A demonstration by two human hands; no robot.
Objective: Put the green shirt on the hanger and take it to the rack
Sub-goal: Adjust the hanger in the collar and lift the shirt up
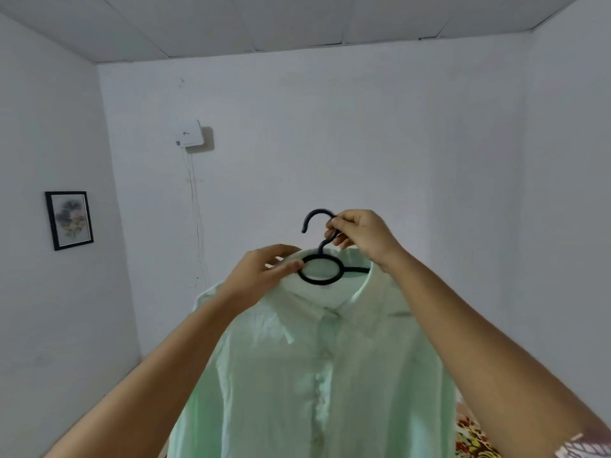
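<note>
The shirt hangs on the hanger in the middle foreground, in front of the far wall. The right hand grips the hanger's hook above the collar, and the left hand pinches the collar just left of the hanger's ring. A box sits on the far wall up and left of the hands with cords hanging below it, a framed picture is on the left wall, and a patterned cloth lies low at the right behind the shirt.
</note>
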